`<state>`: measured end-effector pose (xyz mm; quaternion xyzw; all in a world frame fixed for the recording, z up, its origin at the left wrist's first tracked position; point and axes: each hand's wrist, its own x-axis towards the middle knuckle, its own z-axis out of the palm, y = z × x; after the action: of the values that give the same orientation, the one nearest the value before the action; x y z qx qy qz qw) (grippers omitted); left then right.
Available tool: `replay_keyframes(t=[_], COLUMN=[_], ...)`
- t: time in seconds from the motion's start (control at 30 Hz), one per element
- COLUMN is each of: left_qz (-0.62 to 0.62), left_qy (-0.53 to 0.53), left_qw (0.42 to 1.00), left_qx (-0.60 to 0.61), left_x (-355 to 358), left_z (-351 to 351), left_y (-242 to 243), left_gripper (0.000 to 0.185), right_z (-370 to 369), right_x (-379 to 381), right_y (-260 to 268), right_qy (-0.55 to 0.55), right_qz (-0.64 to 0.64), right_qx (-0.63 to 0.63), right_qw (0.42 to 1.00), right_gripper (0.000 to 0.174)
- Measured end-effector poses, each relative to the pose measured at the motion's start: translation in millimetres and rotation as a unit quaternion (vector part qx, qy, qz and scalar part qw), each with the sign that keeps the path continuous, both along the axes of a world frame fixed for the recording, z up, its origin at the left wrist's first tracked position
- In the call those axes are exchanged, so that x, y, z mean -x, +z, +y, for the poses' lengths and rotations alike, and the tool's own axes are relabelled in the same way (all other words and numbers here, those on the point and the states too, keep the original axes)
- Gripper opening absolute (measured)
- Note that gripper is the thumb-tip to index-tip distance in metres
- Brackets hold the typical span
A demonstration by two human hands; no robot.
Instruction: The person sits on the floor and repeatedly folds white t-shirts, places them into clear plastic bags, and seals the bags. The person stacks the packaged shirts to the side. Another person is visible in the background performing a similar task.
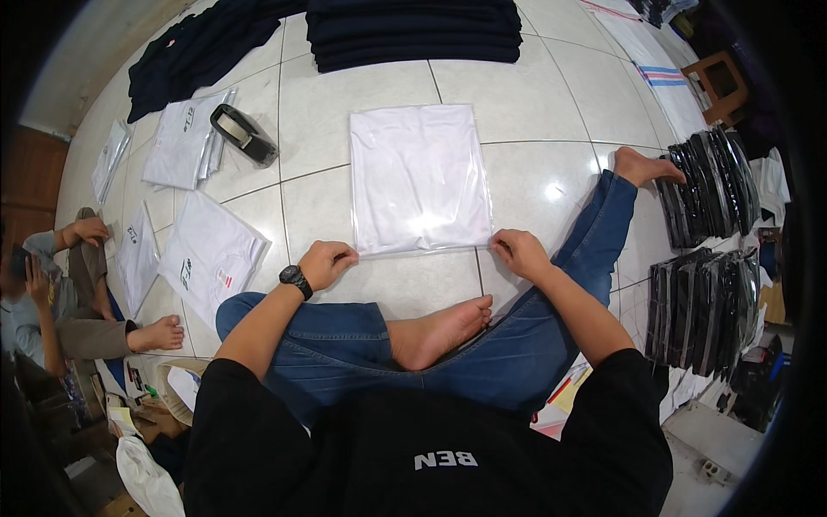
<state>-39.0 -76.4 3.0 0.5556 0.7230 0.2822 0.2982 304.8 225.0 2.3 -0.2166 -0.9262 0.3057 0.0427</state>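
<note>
A folded white garment in a clear plastic bag [418,178] lies flat on the tiled floor in front of me. My left hand [327,263] pinches the bag's near left corner between thumb and fingers. At the near right corner, the thumb and fingers of my right hand [519,253] are closed on the plastic. Light glints off the bag's near part, where the film is slightly wrinkled. A black tape dispenser [244,136] with a roll of tape stands beyond my left hand.
Bagged white garments bearing writing [210,255] lie to the left, with a bagged stack [181,139] behind them. Folded dark garments [413,32] are piled at the far side. Rows of bagged black garments [701,313] line the right. Another person [58,297] sits at left.
</note>
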Motion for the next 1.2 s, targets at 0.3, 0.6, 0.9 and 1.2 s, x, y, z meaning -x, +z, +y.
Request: replay_keyframes(t=[0.3, 0.6, 0.9, 1.2], left_qz=[-0.064, 0.173, 0.17, 0.277], left_qy=[0.078, 0.159, -0.078, 0.193], left_qw=[0.992, 0.953, 0.979, 0.873], left_qx=[0.07, 0.193, -0.074, -0.351], left_x=[0.1, -22.0, -10.3, 4.0], left_z=[9.2, 50.7, 33.9, 87.9], left_y=[-1.2, 19.8, -3.8, 141.3], left_gripper=[0.019, 0.026, 0.013, 0.032], right_z=[1.3, -19.8, -21.8, -25.2], right_x=[13.8, 39.2, 25.9, 164.8], right_y=[-4.2, 23.1, 9.1, 100.2], right_qy=[-0.091, -0.194, -0.002, 0.033], right_qz=[-0.034, -0.146, -0.113, 0.078], right_qx=[0.046, -0.132, -0.249, -0.151], right_qw=[0.994, 0.961, 0.962, 0.985], right_gripper=[0.016, 0.018, 0.017, 0.05])
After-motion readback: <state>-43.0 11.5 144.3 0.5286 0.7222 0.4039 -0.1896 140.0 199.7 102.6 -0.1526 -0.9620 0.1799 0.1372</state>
